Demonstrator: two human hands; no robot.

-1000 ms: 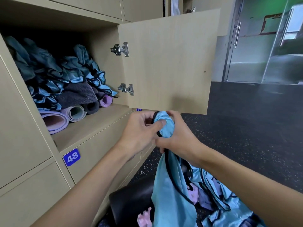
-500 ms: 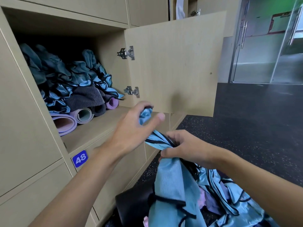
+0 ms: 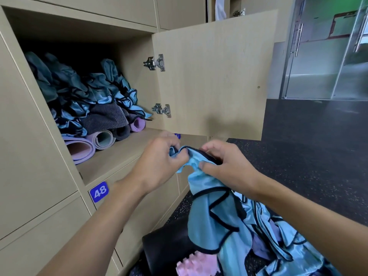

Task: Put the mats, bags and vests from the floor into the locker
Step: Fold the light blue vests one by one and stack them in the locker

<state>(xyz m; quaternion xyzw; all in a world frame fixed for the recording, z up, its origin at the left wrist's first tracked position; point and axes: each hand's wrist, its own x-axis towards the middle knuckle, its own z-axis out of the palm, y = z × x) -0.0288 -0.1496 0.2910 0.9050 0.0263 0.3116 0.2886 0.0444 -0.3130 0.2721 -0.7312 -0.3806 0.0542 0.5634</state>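
Holding rolled mats (image 3: 79, 149) inside the open locker (image 3: 119, 158) at left. Pinching the blue vest (image 3: 209, 212) by its top edge in the curled left grip (image 3: 159, 162); clamping the same edge just beside in the curled right grip (image 3: 227, 166). Hanging below both, over the floor pile (image 3: 288, 255).

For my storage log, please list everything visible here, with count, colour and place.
locker: one, beige, open, left.
locker door: one, beige, centre.
hinges: two, metal, on door.
rolled mats: four, pink, purple, grey, locker shelf.
stored vests: heap, blue, on the mats.
held vest: one, light blue, between hands.
floor vests: heap, light blue, bottom right.
black bag: one, black, floor.
pink item: one, pink, floor.
number plate: one, blue, below locker.
left hand: one, grip on held vest.
right hand: one, grip on held vest.
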